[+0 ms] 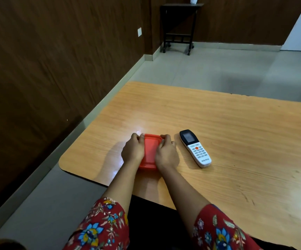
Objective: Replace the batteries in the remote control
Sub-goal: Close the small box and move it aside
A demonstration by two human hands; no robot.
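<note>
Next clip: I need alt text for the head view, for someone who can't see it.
A person's left hand and right hand grip opposite sides of a red plastic container resting on a wooden table. A white remote control lies face up to the right of the container, with neither hand touching it.

Left sleeve (102,226) and right sleeve (222,230): red floral cloth
Blue and yellow flowers with pale leaves on dark red, ending near the elbows; left hand (132,150) and right hand (167,154) are bare.
</note>
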